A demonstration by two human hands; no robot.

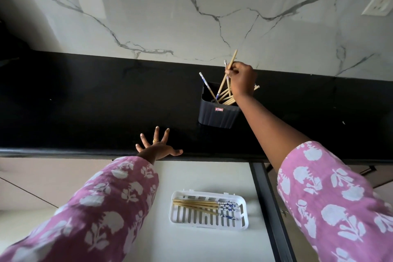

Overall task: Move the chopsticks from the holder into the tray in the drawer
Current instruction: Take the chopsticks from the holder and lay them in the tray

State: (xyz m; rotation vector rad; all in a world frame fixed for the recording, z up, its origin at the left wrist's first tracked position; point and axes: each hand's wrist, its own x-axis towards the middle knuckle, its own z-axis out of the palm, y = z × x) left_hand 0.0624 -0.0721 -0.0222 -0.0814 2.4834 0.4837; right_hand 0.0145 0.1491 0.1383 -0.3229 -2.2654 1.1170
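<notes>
Head view, looking down on a black bench (85, 102) with an open drawer (191, 176) below its front edge. The dark ribbed holder (219, 115) stands upright on the bench and serves as the reference thing.

Right grip (242, 80): a bare hand poised directly above the far rim of the holder. Its fingers are curled and pinch the upper part of 1 tan chopstick (232, 58). This stick slants up and away past the fingertips, while its lower end is inside the holder. A 2nd, patterned tip rises just beside the fingers; whether it is also pinched cannot be told.

The remaining chopsticks (225, 98) lean loosely in the holder, most fanned toward the right grip and 1 tilted to the holder's left.

Left grip (158, 147): fingers spread and straight, holding nothing, the palm resting on the bench's front edge, nearer than the holder and to its left. It bears 1 ring.

The white slotted tray (243, 215) lies on the drawer floor, well nearer than the holder and roughly in line with it. Several chopsticks (197, 205) lie in it side by side, blue-patterned ends to the right.

Behind the holder rises a veined marble wall (191, 6).
</notes>
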